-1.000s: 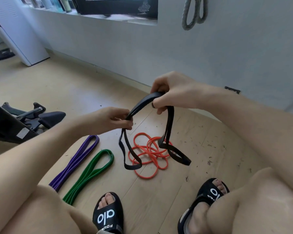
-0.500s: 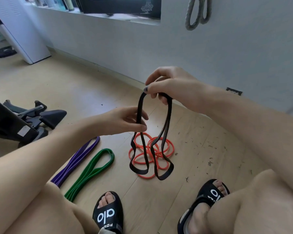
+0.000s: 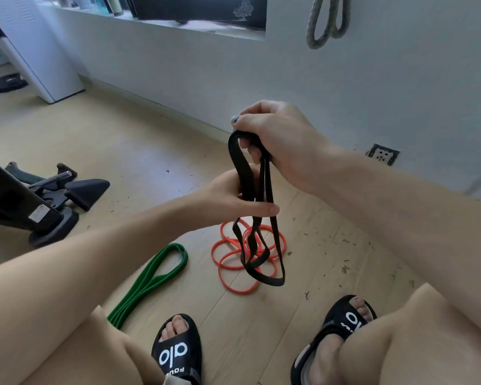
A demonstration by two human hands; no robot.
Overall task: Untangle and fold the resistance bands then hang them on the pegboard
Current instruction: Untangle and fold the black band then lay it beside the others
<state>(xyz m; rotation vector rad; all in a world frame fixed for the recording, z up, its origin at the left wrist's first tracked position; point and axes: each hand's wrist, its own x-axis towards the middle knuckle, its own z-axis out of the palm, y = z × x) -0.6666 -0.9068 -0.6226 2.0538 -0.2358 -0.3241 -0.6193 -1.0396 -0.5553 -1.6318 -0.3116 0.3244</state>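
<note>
1. Two bare hands held one flat black rubber resistance band above the pale wood-plank floor; the right hand clenched its folded top, fingers curled round the strands.
2. The left hand gripped the same black band lower down, thumb stretched across the hanging strands and fingers curled behind them.
3. The black band's lower loops dangled over a tangled thin orange rubber band lying in coils on the floor.
4. A folded flat green rubber band lay on the floor left of the orange band, apart from it.
5. Small dark specks of debris were scattered over the planks right of the orange band.
6. A grey-white wall rose beyond the orange band, with a dark wall socket low on it and a grey-green looped band hanging high up.
7. A black exercise-machine base stood well left of the orange band, and a white cabinet farther off in the same direction.
8. Two feet in black slide sandals rested on the floor nearer the camera than the orange band.
</note>
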